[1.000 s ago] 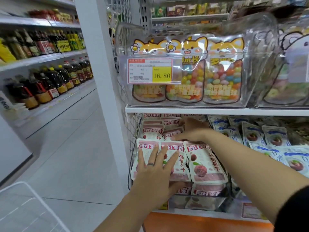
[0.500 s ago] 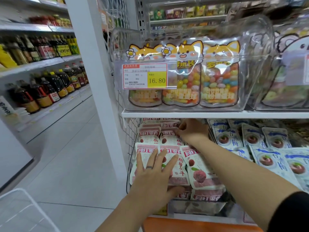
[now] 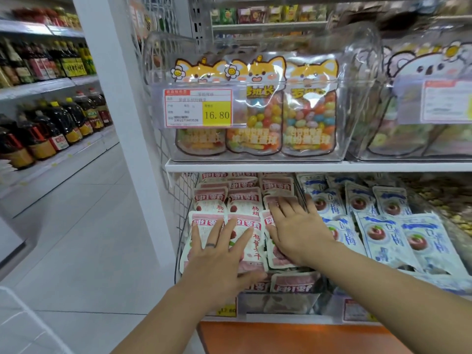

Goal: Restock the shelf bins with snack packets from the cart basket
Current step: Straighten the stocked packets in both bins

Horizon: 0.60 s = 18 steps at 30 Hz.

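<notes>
Since the picture of half a second ago, the right hand has come forward from the back rows of the wire bin and has opened. Before, it was curled over the packets deep under the shelf. Now it lies flat, palm down, with the fingers straight and spread, on the right column of the pink packets. Its fingertips reach the second row and its wrist is over the front row. The left hand has kept its place. It also is flat and open, fingers spread apart, resting on the front packets at the left side of the same bin. A dark ring is on one of its fingers. Both forearms stretch from below toward the bin, and the two hands are near each other but not touching. The pink packets lie in overlapping rows inside the bin, under both palms. Blue packets fill the next bin, just beside the right hand.
</notes>
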Each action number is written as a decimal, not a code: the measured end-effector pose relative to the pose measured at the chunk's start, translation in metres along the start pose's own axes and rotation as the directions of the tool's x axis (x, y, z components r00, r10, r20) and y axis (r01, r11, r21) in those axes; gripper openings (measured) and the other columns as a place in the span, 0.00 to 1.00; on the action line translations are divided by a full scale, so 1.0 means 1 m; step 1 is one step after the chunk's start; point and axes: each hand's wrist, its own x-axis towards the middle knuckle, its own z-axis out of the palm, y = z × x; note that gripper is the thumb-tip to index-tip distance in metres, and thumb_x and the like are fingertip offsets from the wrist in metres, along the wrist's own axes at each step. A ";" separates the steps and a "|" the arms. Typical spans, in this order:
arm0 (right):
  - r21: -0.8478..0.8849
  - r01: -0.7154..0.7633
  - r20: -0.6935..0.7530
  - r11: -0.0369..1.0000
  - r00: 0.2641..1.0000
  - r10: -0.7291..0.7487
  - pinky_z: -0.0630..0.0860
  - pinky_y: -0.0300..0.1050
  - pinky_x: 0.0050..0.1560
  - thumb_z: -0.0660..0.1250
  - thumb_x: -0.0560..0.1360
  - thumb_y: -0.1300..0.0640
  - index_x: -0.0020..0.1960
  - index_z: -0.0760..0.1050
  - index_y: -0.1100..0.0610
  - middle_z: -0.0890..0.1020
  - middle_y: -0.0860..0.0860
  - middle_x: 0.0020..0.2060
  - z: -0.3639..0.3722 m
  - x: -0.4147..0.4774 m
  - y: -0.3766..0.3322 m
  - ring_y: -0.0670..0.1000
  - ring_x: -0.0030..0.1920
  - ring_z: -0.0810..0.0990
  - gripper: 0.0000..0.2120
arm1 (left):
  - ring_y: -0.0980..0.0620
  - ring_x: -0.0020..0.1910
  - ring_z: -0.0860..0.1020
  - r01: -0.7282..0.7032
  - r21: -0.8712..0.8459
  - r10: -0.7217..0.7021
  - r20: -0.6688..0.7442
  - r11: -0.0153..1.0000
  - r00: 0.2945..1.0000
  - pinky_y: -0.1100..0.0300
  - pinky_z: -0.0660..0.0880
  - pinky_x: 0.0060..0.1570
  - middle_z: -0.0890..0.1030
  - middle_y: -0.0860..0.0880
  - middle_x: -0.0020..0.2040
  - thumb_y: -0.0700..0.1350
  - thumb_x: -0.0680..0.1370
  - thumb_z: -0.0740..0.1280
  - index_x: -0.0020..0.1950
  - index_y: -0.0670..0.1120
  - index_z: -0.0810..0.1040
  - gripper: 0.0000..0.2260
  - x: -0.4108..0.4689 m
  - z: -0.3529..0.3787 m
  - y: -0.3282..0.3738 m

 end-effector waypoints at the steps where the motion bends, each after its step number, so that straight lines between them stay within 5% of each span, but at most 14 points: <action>1: -0.026 -0.005 0.010 1.000 1.000 0.006 0.42 0.64 0.76 0.32 0.79 0.39 0.81 0.43 0.56 0.54 0.55 0.79 0.001 0.003 0.000 0.57 0.79 0.51 0.35 | 0.48 0.77 0.30 0.006 0.002 -0.006 0.007 1.000 1.000 0.35 0.27 0.70 0.30 0.53 0.78 0.77 0.70 0.40 0.78 0.63 0.33 0.40 0.001 -0.001 0.000; 6: 0.008 0.024 -0.021 1.000 1.000 -0.023 0.41 0.66 0.75 0.23 0.69 0.30 0.81 0.49 0.56 0.58 0.55 0.79 -0.009 -0.007 0.002 0.57 0.78 0.55 0.50 | 0.47 0.77 0.30 0.025 -0.021 -0.024 0.031 0.999 0.999 0.34 0.28 0.70 0.30 0.51 0.78 0.77 0.70 0.40 0.78 0.63 0.33 0.40 0.001 -0.005 0.004; 10: -0.029 0.125 -0.161 0.992 0.979 -0.128 0.57 0.65 0.71 0.44 0.79 0.34 0.72 0.71 0.61 0.76 0.59 0.68 0.006 -0.036 -0.009 0.60 0.69 0.74 0.38 | 0.47 0.77 0.31 0.026 -0.031 -0.024 0.048 0.999 0.999 0.34 0.30 0.70 0.29 0.52 0.78 0.77 0.70 0.40 0.78 0.63 0.34 0.40 0.002 -0.007 0.002; 12: -0.016 0.132 -0.141 0.991 0.981 -0.133 0.62 0.66 0.70 0.41 0.81 0.37 0.71 0.73 0.61 0.77 0.60 0.67 0.011 -0.045 -0.011 0.61 0.67 0.75 0.37 | 0.47 0.77 0.31 0.031 -0.017 -0.029 0.061 0.999 0.998 0.34 0.30 0.70 0.28 0.53 0.77 0.77 0.69 0.38 0.77 0.64 0.34 0.40 0.004 -0.006 0.001; 15: -0.007 0.105 -0.006 0.994 0.994 -0.105 0.49 0.68 0.76 0.21 0.73 0.34 0.80 0.55 0.58 0.60 0.58 0.78 -0.001 -0.040 -0.004 0.60 0.78 0.58 0.48 | 0.48 0.77 0.30 0.038 -0.010 -0.037 0.095 0.999 0.995 0.35 0.28 0.70 0.27 0.52 0.77 0.74 0.73 0.36 0.77 0.64 0.33 0.35 0.011 -0.008 0.001; 18: -0.009 0.042 0.127 0.999 0.991 -0.040 0.37 0.65 0.76 0.25 0.72 0.35 0.81 0.38 0.54 0.44 0.53 0.81 -0.014 -0.033 -0.003 0.55 0.80 0.42 0.41 | 0.48 0.77 0.30 0.027 0.000 -0.027 0.141 1.000 0.990 0.36 0.29 0.71 0.26 0.51 0.76 0.69 0.79 0.39 0.77 0.63 0.31 0.29 0.021 -0.011 0.000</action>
